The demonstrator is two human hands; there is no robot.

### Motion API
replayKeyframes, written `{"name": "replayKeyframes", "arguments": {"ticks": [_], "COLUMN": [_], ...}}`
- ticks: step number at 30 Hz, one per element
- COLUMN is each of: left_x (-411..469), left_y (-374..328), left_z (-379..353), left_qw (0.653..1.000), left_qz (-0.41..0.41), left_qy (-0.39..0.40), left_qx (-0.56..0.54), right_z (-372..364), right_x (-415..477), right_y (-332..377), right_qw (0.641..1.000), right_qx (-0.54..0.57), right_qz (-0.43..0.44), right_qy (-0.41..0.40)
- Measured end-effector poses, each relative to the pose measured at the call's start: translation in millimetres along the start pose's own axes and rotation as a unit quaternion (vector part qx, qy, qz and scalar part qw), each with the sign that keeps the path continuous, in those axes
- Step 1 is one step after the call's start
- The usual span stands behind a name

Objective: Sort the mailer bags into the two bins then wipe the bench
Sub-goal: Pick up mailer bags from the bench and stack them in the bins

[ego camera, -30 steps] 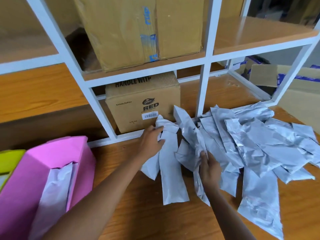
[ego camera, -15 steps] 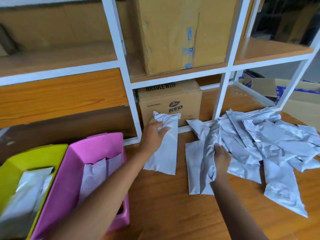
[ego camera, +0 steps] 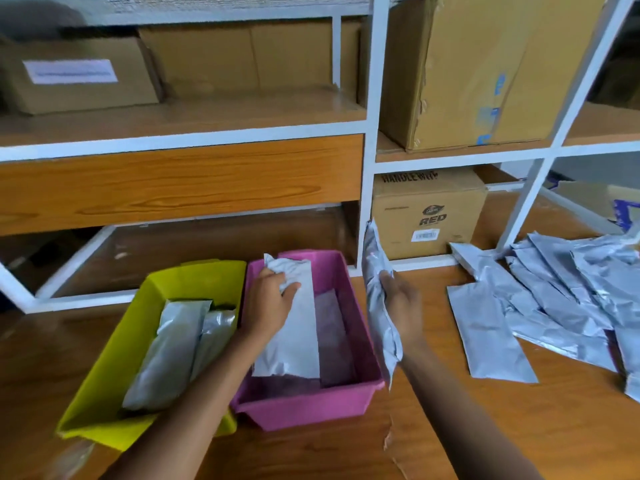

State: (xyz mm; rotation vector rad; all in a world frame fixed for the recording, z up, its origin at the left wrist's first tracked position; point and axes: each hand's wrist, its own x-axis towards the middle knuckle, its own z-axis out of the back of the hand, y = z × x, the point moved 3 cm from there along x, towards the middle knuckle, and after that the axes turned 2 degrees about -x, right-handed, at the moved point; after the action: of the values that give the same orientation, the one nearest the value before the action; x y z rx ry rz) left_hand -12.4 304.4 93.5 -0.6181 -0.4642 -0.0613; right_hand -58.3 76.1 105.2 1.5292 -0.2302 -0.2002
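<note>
A pink bin and a yellow-green bin stand side by side on the wooden bench. My left hand grips a white mailer bag by its top end, held over the inside of the pink bin. My right hand holds a silvery grey mailer bag on edge, just right of the pink bin's rim. The yellow-green bin holds grey bags. A pile of several grey mailer bags lies on the bench at the right.
White-framed wooden shelving rises behind the bench. A cardboard box marked RED sits on the bench just behind the pile, with a larger carton on the shelf above it. Bare bench wood shows in front of the pile.
Both hands have moved left from the pile, each carrying a bag. The left hand's white bag is now over the pink bin; the right hand's grey bag is lifted beside it.
</note>
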Motion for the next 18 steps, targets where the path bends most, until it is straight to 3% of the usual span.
{"name": "replayKeyframes", "arguments": {"ticks": [3,5,8,11,13,15,18], "left_x": [-4.4,-7.3,-11.1,-16.2,-20.2,-23.3,-23.5], "left_y": [22.0,29.7,37.8,33.0,37.3,48.9,61.6], "left_z": [-11.5,-24.5,-41.2,-50.2,-55.0,-62.7,-69.7], "left_qw": [0.996,0.978,0.896,0.815,0.792,0.783,0.774], "left_qz": [-0.011,-0.005,0.029,-0.052,-0.069,-0.047,-0.013], "left_qy": [0.068,0.184,0.362,0.45,0.456,0.457,0.462], "left_qx": [0.059,0.102,0.257,0.362,0.4,0.419,0.433], "right_z": [-25.7,-35.9,-45.4,-60.9,-79.2,-101.5,-129.6], "right_x": [0.2,4.0,6.9,9.9,13.9,19.1,19.3], "right_y": [-3.7,-9.8,-12.9,-6.8,-6.3,-15.6,-32.6], "right_qw": [0.999,1.0,0.997,0.98,0.95,0.887,0.809], "right_qx": [0.021,-0.004,-0.075,-0.184,-0.267,-0.402,-0.553], "right_qz": [0.031,0.022,0.013,0.075,0.158,0.222,0.192], "right_qy": [-0.006,-0.001,0.006,0.024,0.042,0.055,0.063]}}
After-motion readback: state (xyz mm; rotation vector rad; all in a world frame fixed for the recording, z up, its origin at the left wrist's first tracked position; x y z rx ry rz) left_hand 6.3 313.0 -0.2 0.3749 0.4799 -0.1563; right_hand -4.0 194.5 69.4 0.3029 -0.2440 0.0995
